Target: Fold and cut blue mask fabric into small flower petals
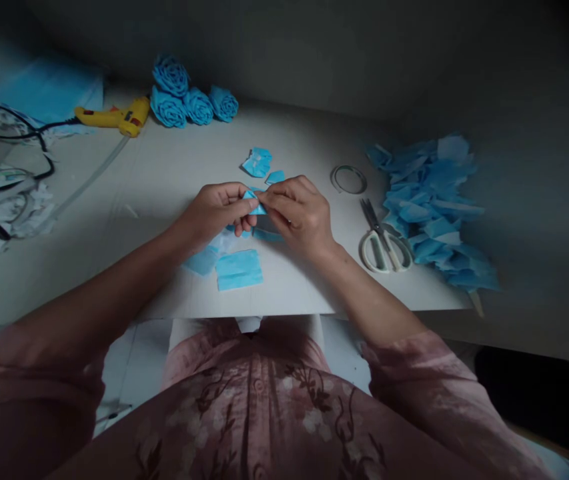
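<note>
A small folded piece of blue fabric point(251, 196) is pinched between both hands above the table. My left hand point(220, 208) grips its left side, thumb on top. With closed fingertips, my right hand point(300, 212) holds its right side. Just beyond them lie a crumpled blue piece point(257, 162) and a smaller folded blue piece point(275, 177). Nearer to me, a flat blue rectangle point(239, 270) rests beside pale translucent pieces point(203, 260). Another blue strip point(267, 235) is partly hidden under my right hand.
Several rolled blue fabric roses point(170, 109) stand at the back, beside a yellow glue gun point(114, 120) with a black cord. To the right are scissors point(384, 247), a wire coil point(348, 179) and a heap of blue pieces point(434, 207). White scraps point(9, 207) lie left.
</note>
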The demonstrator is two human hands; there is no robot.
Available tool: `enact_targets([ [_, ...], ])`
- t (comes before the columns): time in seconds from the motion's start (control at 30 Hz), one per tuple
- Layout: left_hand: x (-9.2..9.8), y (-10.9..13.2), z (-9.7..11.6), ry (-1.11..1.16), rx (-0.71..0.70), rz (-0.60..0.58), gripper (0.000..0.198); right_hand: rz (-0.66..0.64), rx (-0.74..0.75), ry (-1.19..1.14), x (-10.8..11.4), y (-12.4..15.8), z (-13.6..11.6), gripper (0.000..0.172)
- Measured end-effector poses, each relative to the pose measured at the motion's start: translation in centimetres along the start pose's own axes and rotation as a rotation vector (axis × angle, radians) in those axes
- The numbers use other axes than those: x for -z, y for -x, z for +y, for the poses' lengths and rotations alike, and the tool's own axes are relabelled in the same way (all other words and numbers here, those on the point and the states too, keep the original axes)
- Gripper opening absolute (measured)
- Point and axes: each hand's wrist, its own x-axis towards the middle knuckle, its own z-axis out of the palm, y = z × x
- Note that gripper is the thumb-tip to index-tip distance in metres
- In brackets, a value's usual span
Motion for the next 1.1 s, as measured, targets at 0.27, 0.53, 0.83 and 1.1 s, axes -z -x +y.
enact_targets([
  [0.27, 0.0, 0.0, 0.0, 0.130, 0.030, -0.013, 0.026, -0.042, -0.037, 0.007, -0.1, 0.2, 0.1, 0.030],
  [0.53, 0.2, -0.2, -0.2, 0.048, 0.018, 0.025, 0.018, -0.034, -0.053, -0.046, -0.1, 0.1, 0.0, 0.031],
  [0.83, 0.3, -0.3, -0.1, -0.018, -0.012, 0.079, 0.012, -0.119, -0.501, -0.571, 0.9, -0.3, 1.3, 0.048],
  [1.1, 0.2, -0.2, 0.2, -0.117, -0.038, 0.073, 0.015, -0.171, -0.560, -0.710, 0.0, -0.1, 1.3, 0.055],
])
